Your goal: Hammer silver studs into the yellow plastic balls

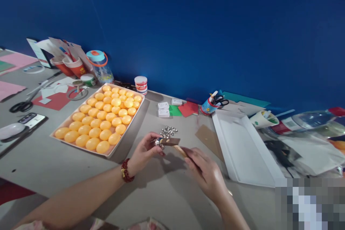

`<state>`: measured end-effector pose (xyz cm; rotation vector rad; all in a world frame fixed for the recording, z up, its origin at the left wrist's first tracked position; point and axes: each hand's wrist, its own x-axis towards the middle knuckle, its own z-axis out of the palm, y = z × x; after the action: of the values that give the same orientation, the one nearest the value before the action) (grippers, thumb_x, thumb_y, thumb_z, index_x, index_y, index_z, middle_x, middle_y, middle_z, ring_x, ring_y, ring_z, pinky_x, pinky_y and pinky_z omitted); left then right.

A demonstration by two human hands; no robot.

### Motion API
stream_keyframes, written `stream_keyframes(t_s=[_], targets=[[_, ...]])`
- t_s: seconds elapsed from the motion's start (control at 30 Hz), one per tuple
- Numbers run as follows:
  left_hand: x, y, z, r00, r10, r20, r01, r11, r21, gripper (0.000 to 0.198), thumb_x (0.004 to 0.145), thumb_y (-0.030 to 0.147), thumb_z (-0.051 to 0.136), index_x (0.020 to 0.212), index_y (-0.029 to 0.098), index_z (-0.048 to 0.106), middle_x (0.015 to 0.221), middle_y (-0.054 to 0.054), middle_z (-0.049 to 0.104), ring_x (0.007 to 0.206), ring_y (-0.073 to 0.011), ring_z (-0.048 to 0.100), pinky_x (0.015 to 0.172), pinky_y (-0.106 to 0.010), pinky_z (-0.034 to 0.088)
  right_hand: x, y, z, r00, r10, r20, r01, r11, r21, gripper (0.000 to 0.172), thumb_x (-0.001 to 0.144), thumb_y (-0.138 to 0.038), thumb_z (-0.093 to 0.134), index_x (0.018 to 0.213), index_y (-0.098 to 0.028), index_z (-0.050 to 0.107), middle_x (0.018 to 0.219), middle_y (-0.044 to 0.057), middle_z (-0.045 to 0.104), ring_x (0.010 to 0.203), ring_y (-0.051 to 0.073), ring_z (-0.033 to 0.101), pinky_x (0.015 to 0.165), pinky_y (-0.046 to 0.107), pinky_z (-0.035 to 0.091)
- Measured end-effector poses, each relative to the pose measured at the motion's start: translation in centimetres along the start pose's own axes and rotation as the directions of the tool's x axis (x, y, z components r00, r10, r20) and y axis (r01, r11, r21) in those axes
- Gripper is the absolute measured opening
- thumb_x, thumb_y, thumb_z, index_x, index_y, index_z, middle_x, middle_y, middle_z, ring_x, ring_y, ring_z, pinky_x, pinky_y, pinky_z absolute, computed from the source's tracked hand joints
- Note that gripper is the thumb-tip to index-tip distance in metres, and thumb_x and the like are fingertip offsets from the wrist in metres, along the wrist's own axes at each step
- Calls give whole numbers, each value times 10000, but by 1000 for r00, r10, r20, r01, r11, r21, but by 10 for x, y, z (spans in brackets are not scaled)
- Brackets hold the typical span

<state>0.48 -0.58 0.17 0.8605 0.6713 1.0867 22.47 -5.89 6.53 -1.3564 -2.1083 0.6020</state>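
My left hand [147, 151], with a dark red bead bracelet at the wrist, is closed around a shiny silver ball [159, 144] between thumb and fingers. In my right hand [205, 172] is a small hammer [172, 141] with a pale wooden handle and a dark flat head. Its head lies against or just over the silver ball; whether they touch I cannot tell. Just behind, a pile of small silver metal beads [169, 131] rests on the grey table [151, 194].
A shallow box of orange balls [110, 153] stands left. Small white boxes [163, 109], green paper [175, 110] and red paper [188, 108] lie behind. On the right are a white tray [245, 147], a pen cup [208, 107] and a plastic bottle [309, 120]. Scissors [23, 106] lie far left.
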Motion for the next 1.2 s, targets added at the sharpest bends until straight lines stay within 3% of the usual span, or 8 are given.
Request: stream_keyframes(t_s=[0.17,0.3,0.47,0.7,0.83,1.0,1.1,1.2], targets=[[0,-1,0,1000,1,-3,-1,1000,-3,327,721,257,784,997,178,627,918,-41,642,779,-158,606,665,-312,580,-3,2,1,999,33,19,-33,999,-4,318,972,-239,410,1253,-241,558,997,81,658,867,193,658,763,282,534],[0,-1,1,1000,-2,0,2,1000,-14,321,717,251,786,992,178,637,884,-29,648,726,-137,600,655,-296,570,-2,2,0,999,15,-47,-14,1000,12,309,968,-234,415,1239,-231,563,974,87,658,841,189,655,724,273,534],[0,0,1,1000,-23,-1,23,1000,-13,335,707,261,794,988,177,632,889,-31,654,691,-136,616,654,-306,567,-1,1,-1,1000,16,4,-16,1000,-8,299,970,-231,407,1224,-232,565,974,87,655,843,191,652,717,278,528],[-1,-2,-2,1000,-21,19,21,1000,-3,329,736,286,773,1010,175,629,927,-47,653,723,-146,624,663,-311,566,-3,2,0,1000,25,18,-25,1000,7,305,971,-234,410,1239,-238,556,974,83,644,837,191,641,737,284,523],[-1,-1,-1,999,-27,32,27,999,-18,329,753,297,760,1029,174,628,920,-46,655,694,-134,623,660,-299,562,-3,1,-3,999,9,-34,-8,999,41,308,970,-223,411,1249,-232,542,967,83,639,839,188,638,728,278,517],[0,-3,-3,999,-36,32,37,999,-14,307,771,293,742,1032,172,634,979,-68,656,745,-154,629,681,-315,567,-2,0,-3,1000,11,12,-11,1000,28,292,971,-227,416,1216,-221,574,967,87,655,833,187,639,735,281,521],[0,-5,-5,998,-36,42,38,998,-43,305,788,282,724,1065,183,643,973,-61,661,714,-134,613,673,-299,557,-2,1,-2,998,5,-55,-3,999,37,287,966,-218,424,1209,-212,579,957,84,655,832,184,642,725,276,522],[-1,-5,-7,996,-58,71,64,995,-81,292,809,284,697,1082,186,665,983,-71,665,793,-172,617,702,-320,553,-4,4,-2,988,16,-153,-7,998,56,269,962,-207,433,1185,-208,584,941,85,654,847,193,644,732,287,520]])
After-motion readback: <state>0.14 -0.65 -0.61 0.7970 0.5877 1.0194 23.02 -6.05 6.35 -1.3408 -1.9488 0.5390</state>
